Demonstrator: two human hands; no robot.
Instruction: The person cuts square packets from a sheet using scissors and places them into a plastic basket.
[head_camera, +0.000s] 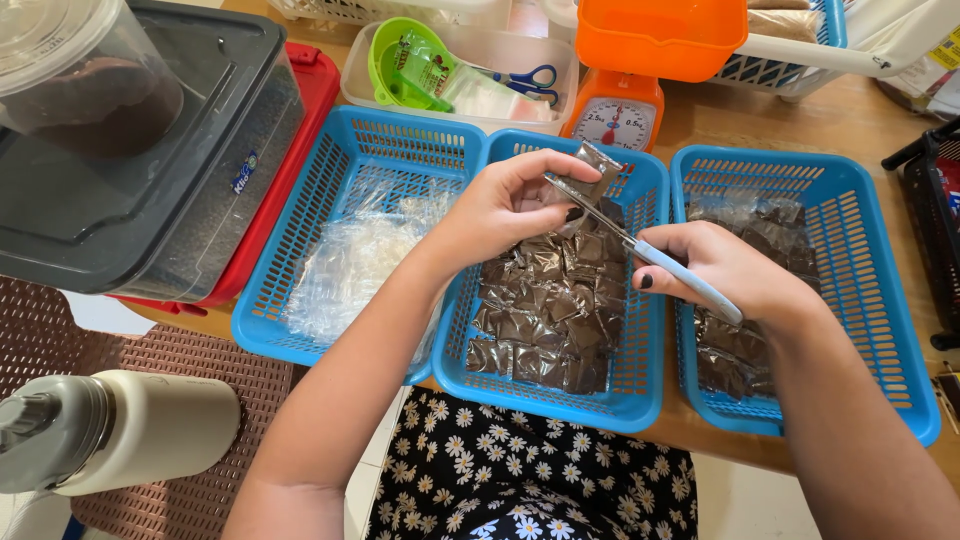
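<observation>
A cream-bodied, grey-capped insulated flask (120, 430) lay on its side at about eight o'clock, nearest the camera, above a lap in black daisy-print fabric (530, 480). Just beyond, three blue slotted plastic baskets sat side by side on the wooden table (870, 130): the left one (300, 330) held clear empty plastic pouches (350, 265), the middle one (640, 400) a heap of small dark-filled packets (545, 315), the right one (880, 300) more of the same. Over the middle basket, the left hand (505, 205) pinched a small dark-filled plastic sachet (592, 175) between thumb and fingertips, holding it upright, while the right hand (725, 270), at three o'clock, was closed around the pale blue handles of a pair of scissors (640, 250), blades meeting the sachet's lower edge. The step in hand appeared to be trimming or snipping the sachet; the cut would call for a steady pinch clear of the blades. Farther off, at twelve o'clock, stood an orange kitchen scale (615, 110), and at eleven o'clock a white tray (450, 105) with a green scoop (405, 60) and second scissors (525, 82); a grey-lidded storage box (150, 190) filled ten o'clock.
</observation>
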